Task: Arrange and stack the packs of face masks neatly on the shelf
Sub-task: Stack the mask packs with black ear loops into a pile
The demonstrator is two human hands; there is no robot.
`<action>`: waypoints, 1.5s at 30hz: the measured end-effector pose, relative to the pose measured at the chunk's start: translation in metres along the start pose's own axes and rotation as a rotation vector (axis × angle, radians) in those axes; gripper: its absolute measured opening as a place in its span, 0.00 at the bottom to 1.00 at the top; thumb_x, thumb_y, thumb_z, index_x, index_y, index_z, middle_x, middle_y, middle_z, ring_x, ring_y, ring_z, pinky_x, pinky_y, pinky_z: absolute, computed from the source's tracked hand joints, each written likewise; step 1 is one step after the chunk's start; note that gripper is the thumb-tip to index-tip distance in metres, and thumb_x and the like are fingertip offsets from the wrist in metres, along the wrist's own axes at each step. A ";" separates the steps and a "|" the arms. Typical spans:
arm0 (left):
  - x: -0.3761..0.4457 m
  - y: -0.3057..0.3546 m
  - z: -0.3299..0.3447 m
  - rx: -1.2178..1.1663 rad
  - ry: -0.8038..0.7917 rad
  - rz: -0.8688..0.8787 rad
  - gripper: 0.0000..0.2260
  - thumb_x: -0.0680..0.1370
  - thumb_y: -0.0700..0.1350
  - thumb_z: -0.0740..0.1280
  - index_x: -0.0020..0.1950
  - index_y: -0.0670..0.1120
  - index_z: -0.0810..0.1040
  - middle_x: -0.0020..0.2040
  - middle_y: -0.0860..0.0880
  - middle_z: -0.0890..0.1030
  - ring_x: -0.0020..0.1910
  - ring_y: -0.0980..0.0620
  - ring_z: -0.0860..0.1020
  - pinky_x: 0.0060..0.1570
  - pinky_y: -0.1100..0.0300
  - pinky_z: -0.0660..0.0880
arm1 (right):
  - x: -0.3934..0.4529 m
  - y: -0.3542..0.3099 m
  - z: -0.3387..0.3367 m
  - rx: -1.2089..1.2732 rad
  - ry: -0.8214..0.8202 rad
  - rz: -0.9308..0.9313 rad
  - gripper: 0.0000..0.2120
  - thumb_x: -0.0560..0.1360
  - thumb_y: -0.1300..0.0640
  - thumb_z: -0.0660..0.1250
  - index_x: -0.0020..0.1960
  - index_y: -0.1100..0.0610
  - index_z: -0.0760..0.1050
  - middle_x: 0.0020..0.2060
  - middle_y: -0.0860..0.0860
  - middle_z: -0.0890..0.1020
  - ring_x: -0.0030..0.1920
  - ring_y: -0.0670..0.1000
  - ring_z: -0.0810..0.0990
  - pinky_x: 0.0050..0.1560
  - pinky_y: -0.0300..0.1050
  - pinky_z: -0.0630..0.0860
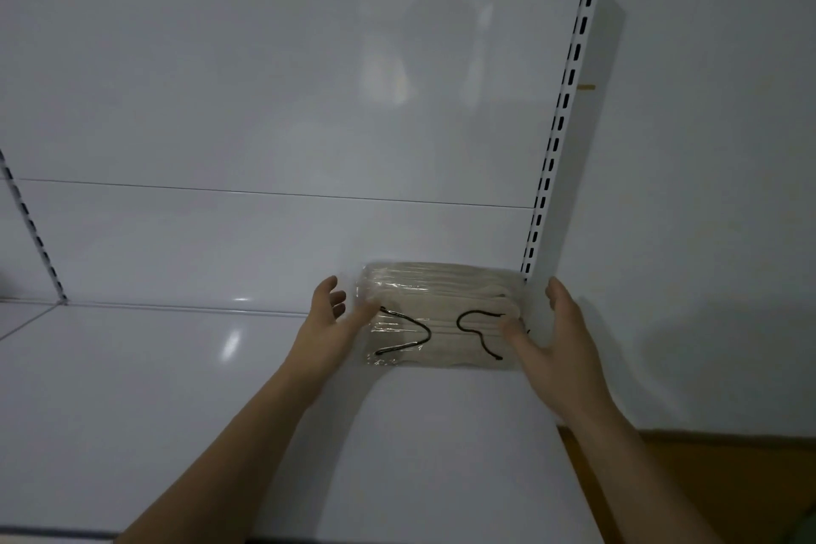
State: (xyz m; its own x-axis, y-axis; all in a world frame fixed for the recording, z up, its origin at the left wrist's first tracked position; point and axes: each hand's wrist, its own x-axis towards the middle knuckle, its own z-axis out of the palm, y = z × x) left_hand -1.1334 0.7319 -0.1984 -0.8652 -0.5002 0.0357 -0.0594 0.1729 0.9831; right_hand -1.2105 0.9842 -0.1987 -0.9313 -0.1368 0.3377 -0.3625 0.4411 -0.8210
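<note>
A stack of beige face mask packs (441,314) in clear plastic, with black ear loops showing on top, lies on the white shelf (176,389) in its back right corner. My left hand (329,322) is at the stack's left side, fingers straight, thumb touching the top pack's left edge. My right hand (552,333) is at the stack's right side, fingers extended, thumb lying on the top pack near the right ear loop. Neither hand is curled round the packs.
The white back panel (309,102) rises behind the shelf. A slotted white upright (561,124) stands just right of the stack, and another slotted upright (31,230) stands at the far left. A white wall lies to the right, with brown floor (706,468) below it.
</note>
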 end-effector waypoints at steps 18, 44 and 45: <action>-0.146 -0.035 -0.267 -0.027 0.275 0.260 0.07 0.81 0.51 0.64 0.55 0.53 0.80 0.50 0.57 0.85 0.53 0.60 0.82 0.60 0.52 0.79 | -0.194 -0.214 0.217 0.187 -0.229 -0.145 0.20 0.77 0.46 0.68 0.69 0.44 0.72 0.61 0.36 0.78 0.61 0.41 0.77 0.64 0.43 0.74; -0.013 -0.136 -0.687 0.985 0.353 0.093 0.07 0.80 0.47 0.66 0.54 0.49 0.83 0.58 0.50 0.78 0.59 0.47 0.75 0.54 0.53 0.75 | -0.202 -0.429 0.590 -0.359 -0.627 -0.066 0.23 0.71 0.39 0.68 0.56 0.56 0.71 0.43 0.47 0.78 0.42 0.49 0.78 0.40 0.46 0.77; -0.007 -0.140 -0.690 0.998 0.326 0.063 0.07 0.80 0.48 0.66 0.54 0.49 0.82 0.58 0.50 0.77 0.60 0.46 0.74 0.55 0.52 0.75 | -0.202 -0.431 0.593 -0.375 -0.621 -0.048 0.21 0.70 0.41 0.69 0.52 0.55 0.71 0.42 0.48 0.78 0.41 0.49 0.78 0.40 0.45 0.78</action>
State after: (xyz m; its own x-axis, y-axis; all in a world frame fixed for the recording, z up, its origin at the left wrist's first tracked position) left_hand -0.7758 0.1256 -0.2121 -0.7137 -0.6447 0.2738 -0.5308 0.7529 0.3890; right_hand -0.8882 0.2958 -0.1862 -0.8039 -0.5929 -0.0460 -0.4704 0.6813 -0.5609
